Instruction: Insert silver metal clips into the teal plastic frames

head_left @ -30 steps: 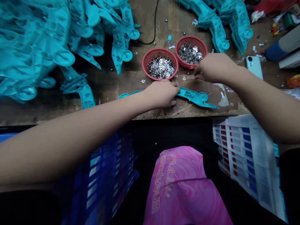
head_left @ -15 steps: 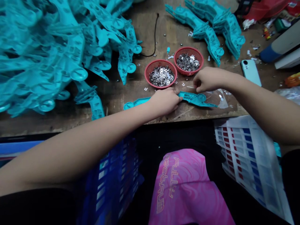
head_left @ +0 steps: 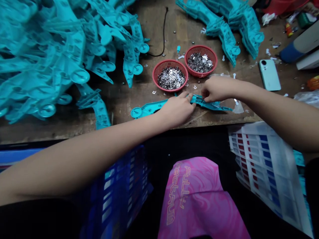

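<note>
A long, narrow teal plastic part (head_left: 152, 107) lies across the wooden table near its front edge. My left hand (head_left: 177, 109) is closed on the middle of it, hiding that stretch. Over its right half, my right hand (head_left: 219, 88) has its fingertips pinched down at the part's surface; whatever they hold is hidden. Just beyond my hands stand two round red baskets. The left basket (head_left: 155, 79) holds small shiny square metal pieces. The right basket (head_left: 214, 63) is filled with similar small metal bits.
A big heap of teal parts (head_left: 62, 49) covers the left of the table. More teal parts (head_left: 221, 33) lie at the back right, near a phone (head_left: 270, 75). A black cord (head_left: 164, 35) lies behind the baskets. Below are a blue crate (head_left: 119, 189) and a white crate (head_left: 271, 172).
My right hand has moved left and down onto the teal part, its fingertips now at the surface. My left hand stays on the middle of the part. The view has shifted slightly.
</note>
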### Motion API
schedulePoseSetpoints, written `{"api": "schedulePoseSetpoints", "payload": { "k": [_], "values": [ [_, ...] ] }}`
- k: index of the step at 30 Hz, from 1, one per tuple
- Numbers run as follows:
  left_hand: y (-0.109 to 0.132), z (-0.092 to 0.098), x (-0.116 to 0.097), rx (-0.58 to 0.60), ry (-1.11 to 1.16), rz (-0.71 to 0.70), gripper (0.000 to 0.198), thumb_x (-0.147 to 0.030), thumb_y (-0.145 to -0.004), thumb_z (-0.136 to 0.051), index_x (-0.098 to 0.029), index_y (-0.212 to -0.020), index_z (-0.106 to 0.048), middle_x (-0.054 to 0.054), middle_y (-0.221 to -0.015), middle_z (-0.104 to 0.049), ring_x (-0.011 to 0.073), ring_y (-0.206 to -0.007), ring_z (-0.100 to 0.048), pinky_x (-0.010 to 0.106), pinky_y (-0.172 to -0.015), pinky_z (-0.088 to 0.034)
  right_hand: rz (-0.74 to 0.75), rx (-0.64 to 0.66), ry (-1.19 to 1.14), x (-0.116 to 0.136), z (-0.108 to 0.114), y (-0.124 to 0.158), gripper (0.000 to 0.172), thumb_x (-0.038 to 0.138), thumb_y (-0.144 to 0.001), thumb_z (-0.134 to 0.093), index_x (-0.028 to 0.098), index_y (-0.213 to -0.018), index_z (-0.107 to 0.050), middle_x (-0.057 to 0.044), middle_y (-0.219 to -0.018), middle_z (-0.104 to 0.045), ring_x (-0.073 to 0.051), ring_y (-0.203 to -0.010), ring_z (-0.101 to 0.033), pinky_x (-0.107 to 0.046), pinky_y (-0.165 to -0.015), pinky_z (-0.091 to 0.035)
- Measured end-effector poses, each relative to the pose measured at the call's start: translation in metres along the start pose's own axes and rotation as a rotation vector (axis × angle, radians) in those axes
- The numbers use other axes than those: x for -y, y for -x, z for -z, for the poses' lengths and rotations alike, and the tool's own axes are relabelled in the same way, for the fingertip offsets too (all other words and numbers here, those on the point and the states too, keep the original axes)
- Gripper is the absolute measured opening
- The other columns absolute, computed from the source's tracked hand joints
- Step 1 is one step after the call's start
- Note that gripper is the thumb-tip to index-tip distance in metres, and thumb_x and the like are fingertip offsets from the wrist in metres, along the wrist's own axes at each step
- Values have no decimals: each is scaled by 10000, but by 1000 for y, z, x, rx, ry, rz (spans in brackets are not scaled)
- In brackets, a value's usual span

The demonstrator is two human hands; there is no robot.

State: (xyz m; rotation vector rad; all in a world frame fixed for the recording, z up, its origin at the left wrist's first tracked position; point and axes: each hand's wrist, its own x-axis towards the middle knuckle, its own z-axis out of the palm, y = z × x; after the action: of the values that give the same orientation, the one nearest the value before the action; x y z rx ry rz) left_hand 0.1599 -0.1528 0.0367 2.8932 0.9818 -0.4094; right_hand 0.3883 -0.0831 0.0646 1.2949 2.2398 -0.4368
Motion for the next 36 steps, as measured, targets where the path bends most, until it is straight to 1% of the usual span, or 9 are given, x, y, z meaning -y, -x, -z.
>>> {"api": "schedulePoseSetpoints", "payload": {
  "k": [4, 8, 12, 14, 19, 24, 28, 32, 36],
  "values": [
    [-1, -11, -1, -78, -39, -24, 481, -172, -1295, -509, -79, -1567, -894, 349, -1889, -677, 450, -1745, -700, 528, -1232, -762, 26, 4, 25, -1, -1, -2, 296, 263, -1076, -824, 244, -1270, -1046, -107, -1041, -956, -310, -944, -838, -406, -813, -468],
    [-3, -21, 1, -51, -9, -72, 468, -172, -1269, -534, -67, -1471, -943, 352, -1987, -577, 489, -1833, -644, 576, -1297, -740, 58, -20, 14, -8, -7, -7, 286, 280, -1085, -824, 242, -1264, -1045, -103, -988, -938, -287, -877, -799, -398, -790, -445],
    [-9, -27, 11, -108, 39, -114, 421, -158, -1224, -603, -52, -1327, -998, 334, -1987, -588, 525, -1961, -466, 670, -1524, -563, 93, -49, 19, -16, -15, -12, 291, 337, -1091, -836, 251, -1277, -1042, -95, -1000, -939, -278, -853, -776, -396, -780, -452],
    [-12, -29, 16, -130, 38, -142, 406, -150, -1208, -626, -44, -1317, -1002, 334, -1947, -636, 504, -1948, -496, 650, -1577, -502, 88, -58, 14, -17, -16, -13, 298, 346, -1093, -835, 247, -1281, -1043, -102, -1001, -940, -281, -856, -775, -398, -777, -443],
    [-16, -34, 17, -93, -16, -173, 486, -81, -1221, -548, 27, -1470, -951, 378, -1905, -654, 474, -1881, -607, 596, -1581, -518, 67, -40, 14, -10, -12, -8, 326, 280, -1090, -819, 258, -1320, -1049, -103, -1035, -951, -296, -901, -793, -403, -807, -447],
    [-16, -36, 12, -89, -30, -161, 480, -29, -1164, -578, 26, -1455, -955, 380, -1945, -590, 476, -1850, -648, 602, -1554, -565, 48, -17, 44, -2, -11, -5, 329, 300, -1100, -809, 261, -1312, -1057, -111, -1035, -949, -328, -940, -826, -419, -842, -485],
    [-18, -29, 13, -4, -60, -166, 449, -55, -1206, -580, 51, -1436, -951, 410, -1969, -528, 508, -1860, -622, 585, -1573, -533, 21, -23, 42, 0, -15, -8, 317, 302, -1094, -834, 256, -1307, -1064, -128, -1072, -959, -366, -1023, -860, -435, -910, -533],
    [-20, -24, 11, -10, -28, -148, 456, -93, -1256, -569, -1, -1506, -938, 388, -1955, -571, 484, -1848, -644, 593, -1568, -533, 16, -34, 78, 6, -17, -7, 344, 251, -1093, -795, 220, -1322, -1050, -143, -1075, -959, -363, -1027, -864, -426, -872, -550],
    [-20, -25, 7, -15, 23, -119, 499, -113, -1277, -534, -52, -1588, -919, 399, -1958, -555, 501, -1851, -640, 659, -1540, -555, -4, -51, 61, 15, -17, -4, 334, 260, -1057, -817, 182, -1287, -1046, -204, -1046, -938, -441, -1104, -876, -478, -942, -605]
  ]
}}
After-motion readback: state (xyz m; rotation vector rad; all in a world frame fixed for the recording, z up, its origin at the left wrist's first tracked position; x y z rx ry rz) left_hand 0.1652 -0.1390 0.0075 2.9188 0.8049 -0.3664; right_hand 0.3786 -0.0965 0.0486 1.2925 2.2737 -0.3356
